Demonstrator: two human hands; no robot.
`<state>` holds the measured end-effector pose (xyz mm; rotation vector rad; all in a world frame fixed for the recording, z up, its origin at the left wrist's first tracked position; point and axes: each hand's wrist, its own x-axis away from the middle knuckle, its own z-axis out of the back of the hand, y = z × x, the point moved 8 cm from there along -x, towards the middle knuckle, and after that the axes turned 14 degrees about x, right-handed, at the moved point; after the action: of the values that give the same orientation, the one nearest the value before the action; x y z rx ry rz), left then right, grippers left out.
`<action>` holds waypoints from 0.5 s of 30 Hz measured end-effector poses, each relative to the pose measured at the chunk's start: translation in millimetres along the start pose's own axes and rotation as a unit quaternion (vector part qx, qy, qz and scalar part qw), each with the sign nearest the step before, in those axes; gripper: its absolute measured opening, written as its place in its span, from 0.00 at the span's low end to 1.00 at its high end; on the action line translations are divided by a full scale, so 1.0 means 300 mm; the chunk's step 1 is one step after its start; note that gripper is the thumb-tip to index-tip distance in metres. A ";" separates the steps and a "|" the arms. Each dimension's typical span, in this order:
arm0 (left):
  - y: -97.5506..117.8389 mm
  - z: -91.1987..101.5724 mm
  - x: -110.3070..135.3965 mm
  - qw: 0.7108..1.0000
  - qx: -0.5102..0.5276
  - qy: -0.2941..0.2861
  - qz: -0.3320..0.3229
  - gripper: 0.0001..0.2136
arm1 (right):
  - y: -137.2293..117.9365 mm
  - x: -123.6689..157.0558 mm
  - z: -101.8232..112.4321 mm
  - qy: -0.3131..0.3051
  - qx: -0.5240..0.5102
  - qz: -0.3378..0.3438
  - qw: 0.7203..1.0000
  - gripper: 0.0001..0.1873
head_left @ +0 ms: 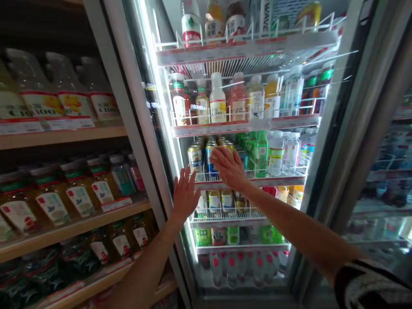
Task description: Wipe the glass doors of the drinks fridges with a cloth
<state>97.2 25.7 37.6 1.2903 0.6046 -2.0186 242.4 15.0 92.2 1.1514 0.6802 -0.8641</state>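
My left hand [186,193] is raised with its fingers spread, at the left side of the glass door of a lit drinks cooler. It looks laid flat on the glass and holds nothing. Further right, my right hand [229,168] reaches to the middle of the same door, in front of the shelf of cans and green bottles. Its fingers are close together and blurred. Something pale seems to lie under them, too unclear to name. Behind the glass stand blue cans [210,159], a pale can [195,158] and a green bottle [261,153].
Wooden shelves [77,225] with rows of bottles [104,184] stand at the left. Inside the cooler, wire shelves [238,126] carry bottles and cans, with red-capped bottles [232,269] at the bottom. A metal door frame [355,141] runs along the right.
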 end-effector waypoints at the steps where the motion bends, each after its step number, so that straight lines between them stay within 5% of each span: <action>1: 0.004 -0.004 0.006 1.000 0.005 0.002 0.005 0.30 | 0.023 -0.015 0.002 -0.003 0.003 -0.030 1.000 0.26; 3: 0.012 -0.012 0.017 1.000 0.008 0.008 0.016 0.31 | 0.005 0.011 -0.012 -0.017 -0.005 -0.032 0.999 0.26; 7: 0.028 -0.025 0.040 0.999 0.004 0.016 0.029 0.33 | -0.160 0.207 -0.051 -0.032 -0.036 0.105 0.993 0.24; 9: 0.041 -0.028 0.051 1.000 0.000 0.015 0.026 0.33 | -0.177 0.257 -0.050 -0.030 -0.038 0.138 0.989 0.23; 15: 0.135 -0.056 0.051 1.000 0.004 0.002 -0.019 0.30 | 0.062 0.109 0.003 -0.022 0.013 -0.063 0.998 0.26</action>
<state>132.7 5.4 15.3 1.2976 0.6272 -2.0519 275.2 9.7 74.3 1.1173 0.7132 -1.0047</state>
